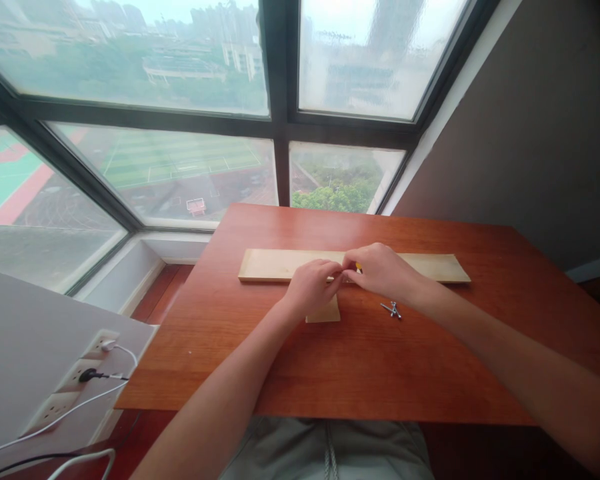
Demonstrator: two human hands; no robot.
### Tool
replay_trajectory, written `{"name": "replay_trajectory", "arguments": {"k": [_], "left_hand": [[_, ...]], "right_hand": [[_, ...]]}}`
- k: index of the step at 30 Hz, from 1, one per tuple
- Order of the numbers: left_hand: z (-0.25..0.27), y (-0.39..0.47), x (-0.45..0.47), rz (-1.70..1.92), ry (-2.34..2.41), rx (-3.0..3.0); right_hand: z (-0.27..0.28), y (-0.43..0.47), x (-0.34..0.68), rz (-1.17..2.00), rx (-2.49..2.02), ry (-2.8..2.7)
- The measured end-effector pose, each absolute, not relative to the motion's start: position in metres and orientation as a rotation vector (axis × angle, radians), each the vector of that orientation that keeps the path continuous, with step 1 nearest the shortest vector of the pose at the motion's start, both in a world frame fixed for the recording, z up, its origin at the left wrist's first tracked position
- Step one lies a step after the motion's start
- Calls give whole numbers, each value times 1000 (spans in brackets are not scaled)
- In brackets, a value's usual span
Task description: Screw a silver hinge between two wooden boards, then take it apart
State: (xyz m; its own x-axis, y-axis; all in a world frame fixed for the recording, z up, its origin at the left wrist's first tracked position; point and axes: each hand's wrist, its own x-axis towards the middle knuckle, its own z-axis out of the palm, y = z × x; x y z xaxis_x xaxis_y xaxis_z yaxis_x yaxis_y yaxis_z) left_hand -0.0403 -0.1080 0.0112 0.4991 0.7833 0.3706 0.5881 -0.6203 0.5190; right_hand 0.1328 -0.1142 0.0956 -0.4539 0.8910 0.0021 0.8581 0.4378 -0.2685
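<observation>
My left hand [313,283] and my right hand [383,267] meet over the middle of a long pale wooden board [273,263], fingertips pinched close together. Whatever lies between the fingertips is too small or hidden to make out. A bit of something yellow [359,267] shows beneath the right hand's fingers; its kind is unclear. Under the left hand, a small flat tan piece [324,313] sticks out toward me, its far part covered by the hand. Several silver screws [393,310] lie in a small heap just below my right wrist.
The reddish-brown wooden table [220,373] carries all of this. Large windows [180,160] stand behind it, and a grey wall [530,133] slopes at the right. At the lower left, cables run from wall sockets [73,375] near the table's edge.
</observation>
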Motion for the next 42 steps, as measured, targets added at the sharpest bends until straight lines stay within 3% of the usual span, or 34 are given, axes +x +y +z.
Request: {"name": "replay_trajectory", "arguments": {"k": [15,42], "left_hand": [[16,-105,-41,870,1078,2183],[18,-107,-37,984,941,1821]], "right_hand": [[93,-115,139,323,-1367,-2672],[83,-117,140,378,-1429,-2454]]}}
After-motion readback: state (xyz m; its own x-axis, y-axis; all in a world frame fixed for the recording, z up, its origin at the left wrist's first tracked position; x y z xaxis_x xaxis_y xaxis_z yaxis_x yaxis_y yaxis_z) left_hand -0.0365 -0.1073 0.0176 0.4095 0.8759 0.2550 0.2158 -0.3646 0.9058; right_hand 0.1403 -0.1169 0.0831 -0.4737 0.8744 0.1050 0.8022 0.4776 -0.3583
